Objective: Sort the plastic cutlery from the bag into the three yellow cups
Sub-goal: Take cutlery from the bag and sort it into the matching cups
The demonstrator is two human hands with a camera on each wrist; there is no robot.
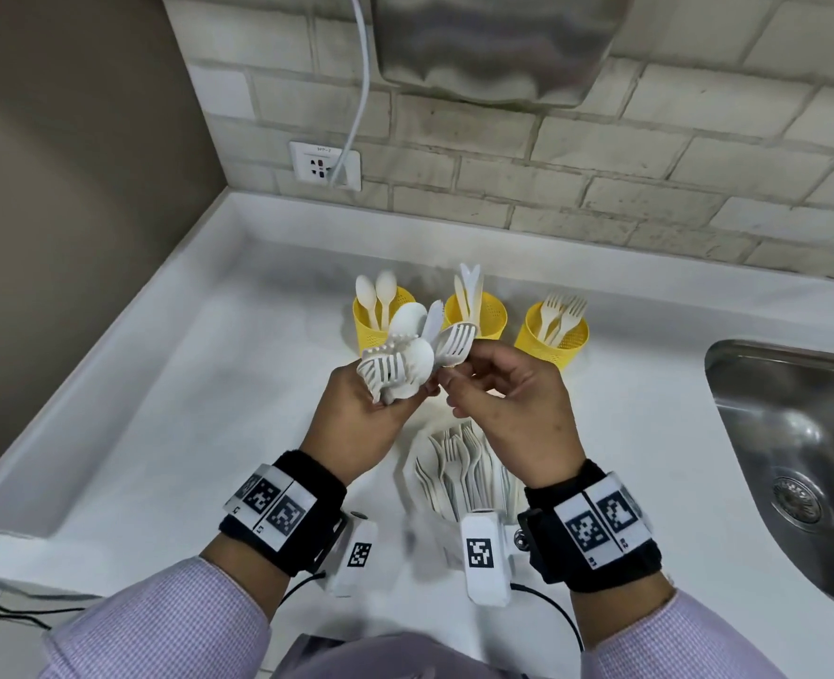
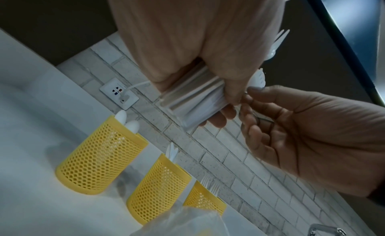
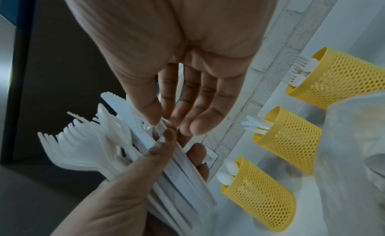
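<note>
Left hand (image 1: 356, 419) fist-gripped round a fanned bundle of white plastic cutlery (image 1: 407, 357), handles clamped in the palm, heads up. Right hand (image 1: 513, 404) thumb and forefinger pinching one white plastic fork (image 1: 454, 343) at the bundle's edge, other fingers loosely bent.

Landmark: middle yellow perforated cup (image 1: 478, 316), holding knives. Just left of it, yellow mesh cup with spoons (image 1: 370, 330); just right, yellow mesh cup with forks (image 1: 552, 335). All three upright in a row, apart from each other. Hands and bundle hover in front of the middle cup, off the surface. Clear plastic bag of remaining cutlery (image 1: 459, 472) lies in front of the middle cup, under the hands.

Surface: white countertop (image 1: 184, 409) with raised rim. Behind the middle cup, pale brick-tile wall (image 1: 601, 164); white wall socket (image 1: 325, 165) back-left with white cable (image 1: 363, 90) plugged in. Steel hand-dryer-like housing (image 1: 498, 41) above. Stainless sink (image 1: 797, 448) far right. Brown wall (image 1: 77, 188) far left.

Writing: small print on the socket, unreadable. Black-and-white square markers on wristbands (image 1: 277, 507).
</note>
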